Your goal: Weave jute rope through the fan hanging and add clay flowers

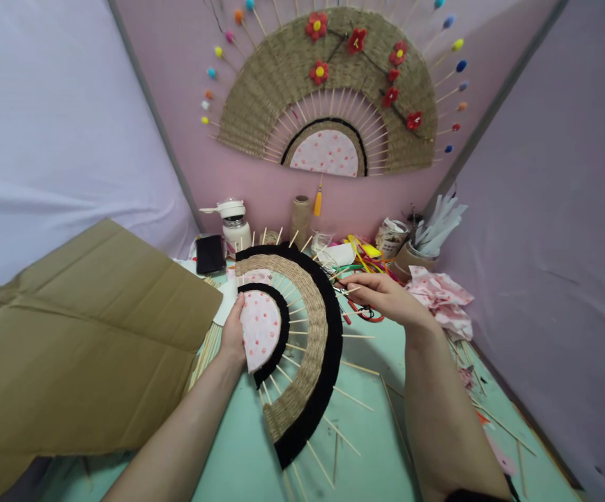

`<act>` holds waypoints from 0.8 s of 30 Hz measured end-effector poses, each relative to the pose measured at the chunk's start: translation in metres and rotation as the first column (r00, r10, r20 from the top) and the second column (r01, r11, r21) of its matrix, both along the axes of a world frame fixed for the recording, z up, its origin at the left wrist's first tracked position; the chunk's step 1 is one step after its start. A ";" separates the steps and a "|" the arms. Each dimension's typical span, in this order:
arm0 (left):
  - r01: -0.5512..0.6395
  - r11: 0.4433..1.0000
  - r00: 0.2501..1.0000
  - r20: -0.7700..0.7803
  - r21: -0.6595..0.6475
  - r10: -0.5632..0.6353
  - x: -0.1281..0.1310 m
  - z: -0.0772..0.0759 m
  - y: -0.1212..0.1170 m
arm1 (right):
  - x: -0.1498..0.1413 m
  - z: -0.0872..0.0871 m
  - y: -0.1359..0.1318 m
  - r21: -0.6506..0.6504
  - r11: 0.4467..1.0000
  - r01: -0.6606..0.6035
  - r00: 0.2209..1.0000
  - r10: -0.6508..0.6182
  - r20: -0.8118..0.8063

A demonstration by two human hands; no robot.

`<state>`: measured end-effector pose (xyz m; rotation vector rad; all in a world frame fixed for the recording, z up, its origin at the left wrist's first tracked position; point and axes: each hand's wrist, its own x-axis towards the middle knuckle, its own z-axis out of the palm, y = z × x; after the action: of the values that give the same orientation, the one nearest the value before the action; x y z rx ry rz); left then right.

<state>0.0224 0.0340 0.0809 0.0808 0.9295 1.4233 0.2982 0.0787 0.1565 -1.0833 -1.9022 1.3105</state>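
A half-round woven fan (316,314) is tilted on its side above the table. It has black outer and inner bands, a tan woven ring, thin wooden sticks and a white centre with pink dots. My left hand (234,335) is closed on the centre's flat edge, its fingers hidden behind the fan. At the upper right of the black rim, my right hand (380,296) has its fingers pinched together among the stick ends. What lies between those fingertips is too small to make out. Red-handled scissors (373,317) partly show below that hand.
A large flower-decorated fan (261,97) hangs on the pink back wall. Brown cardboard (88,348) leans at left. Along the back stand a white bottle (237,233), a twine spool (300,219) and a pot of white strips (417,258). Crumpled dotted cloth (441,296) lies right.
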 end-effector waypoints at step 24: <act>0.182 0.981 0.983 -0.022 -0.067 -0.184 -0.001 0.000 -0.005 | 0.009 0.001 0.002 0.056 0.975 0.215 0.976 -0.213 -0.033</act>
<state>0.0209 0.0289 0.0812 0.1348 0.9661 1.2237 0.3068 0.0809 0.1577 -1.1975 -1.7385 1.1363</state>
